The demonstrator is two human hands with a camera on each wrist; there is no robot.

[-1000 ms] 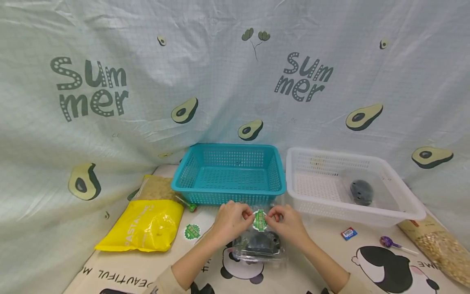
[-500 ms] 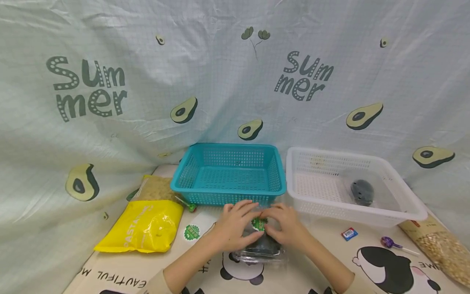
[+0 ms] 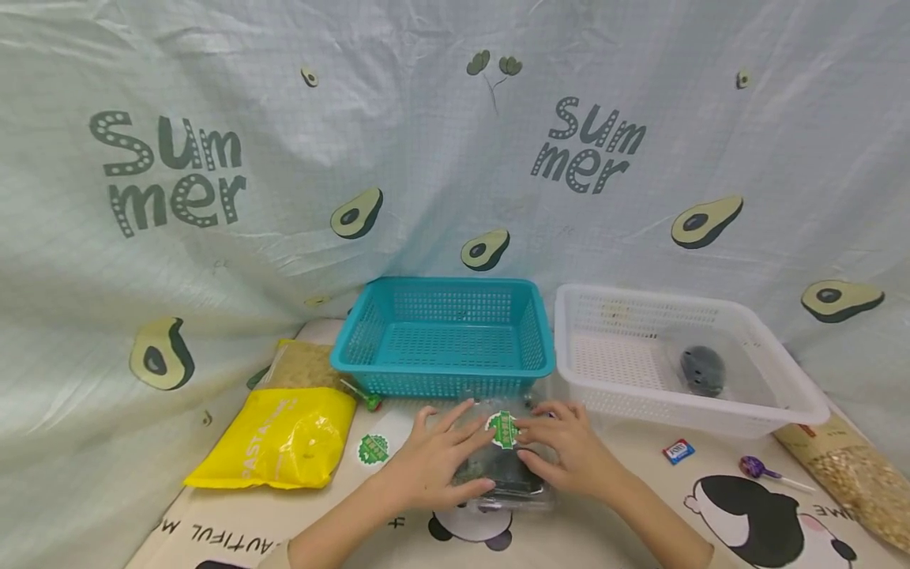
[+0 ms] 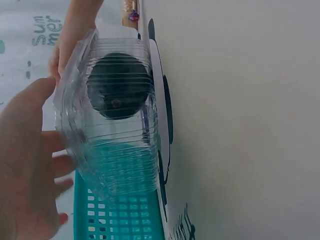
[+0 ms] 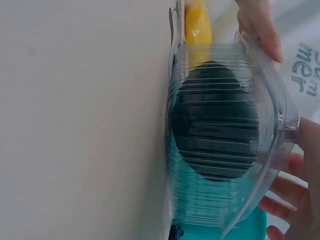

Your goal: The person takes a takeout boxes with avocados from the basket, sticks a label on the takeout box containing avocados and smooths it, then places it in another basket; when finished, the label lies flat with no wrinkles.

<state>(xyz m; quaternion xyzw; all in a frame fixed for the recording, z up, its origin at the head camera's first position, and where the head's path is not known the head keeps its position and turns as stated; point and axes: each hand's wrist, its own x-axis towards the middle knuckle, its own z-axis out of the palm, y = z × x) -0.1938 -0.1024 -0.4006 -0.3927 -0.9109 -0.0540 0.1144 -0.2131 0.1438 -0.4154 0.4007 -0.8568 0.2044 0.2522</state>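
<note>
Fingers of the left hand spread loosely over the near-left part of a clear container, the thumb apart from the rest; the right hand comes in from the container's right, its fingers gently bent. Neither hand is clenched around anything. On the container's top, a green-and-white sticker lies between them, right fingertips at its edge. Both forearms slant in from below the container, sleeves cut off by the frame. Inside the container sits a dark rounded object, blurred by ribbed plastic. The sticker's lettering is too small to read, and the hands hide parts of the container's rim. Behind the container stands a teal basket; to its lower left, a dark item is mostly cropped away.
</note>
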